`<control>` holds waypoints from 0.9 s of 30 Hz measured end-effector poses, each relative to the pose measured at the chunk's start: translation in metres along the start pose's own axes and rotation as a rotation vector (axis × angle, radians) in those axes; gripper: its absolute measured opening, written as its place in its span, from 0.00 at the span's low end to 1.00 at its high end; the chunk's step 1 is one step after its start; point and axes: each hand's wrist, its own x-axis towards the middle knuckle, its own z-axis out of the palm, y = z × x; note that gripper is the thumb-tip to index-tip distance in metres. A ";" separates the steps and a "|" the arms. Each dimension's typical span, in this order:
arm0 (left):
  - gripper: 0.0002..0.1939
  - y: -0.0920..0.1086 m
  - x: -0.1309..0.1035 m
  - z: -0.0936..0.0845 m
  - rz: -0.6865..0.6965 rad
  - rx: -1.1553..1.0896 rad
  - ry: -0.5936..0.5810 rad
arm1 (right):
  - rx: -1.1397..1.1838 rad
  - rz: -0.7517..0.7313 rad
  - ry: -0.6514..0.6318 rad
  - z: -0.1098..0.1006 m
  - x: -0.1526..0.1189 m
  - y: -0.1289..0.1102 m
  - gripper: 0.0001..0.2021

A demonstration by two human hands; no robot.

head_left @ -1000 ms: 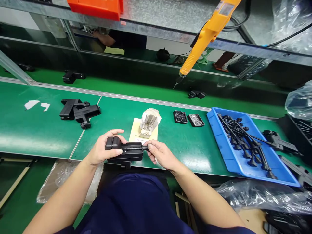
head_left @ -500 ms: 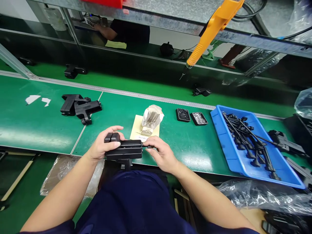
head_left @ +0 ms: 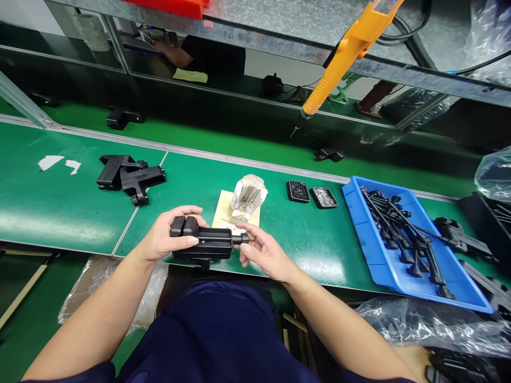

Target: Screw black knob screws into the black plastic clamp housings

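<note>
My left hand (head_left: 164,235) grips a black plastic bracket (head_left: 213,249) by its left end, thumb along the top near two rounded pads. The bracket is held over the bench's front edge, with a slotted channel in its upper face. From its right end a short black knob (head_left: 240,239) sticks out. My right hand (head_left: 266,252) has thumb and fingers closed around that knob; part of the fingers is hidden behind it. Just beyond the bracket, a torn paper-wrapped bundle of metal strips (head_left: 248,198) stands on a yellow paper (head_left: 221,211).
Two small trays of screws (head_left: 298,191) (head_left: 324,198) lie behind my right hand. A blue bin (head_left: 379,255) of black rods stands to the right. Black brackets (head_left: 131,175) rest at left. An orange electric screwdriver (head_left: 335,66) hangs overhead. A person's arm (head_left: 175,55) shows beyond the partition.
The bracket has tilted slightly, and less of its underside part shows. My right fingers have shifted along the end piece, so the knob now shows more plainly. My left hand keeps its grip.
</note>
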 end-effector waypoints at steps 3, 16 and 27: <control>0.29 -0.002 0.001 -0.001 -0.017 0.021 0.003 | -0.187 -0.222 0.113 0.000 0.002 0.005 0.19; 0.31 -0.005 0.000 0.000 -0.056 -0.052 0.042 | -0.110 -0.168 0.175 -0.002 0.005 0.004 0.21; 0.31 -0.006 0.001 0.001 -0.069 -0.059 0.017 | -0.096 -0.125 0.164 -0.001 0.003 -0.001 0.16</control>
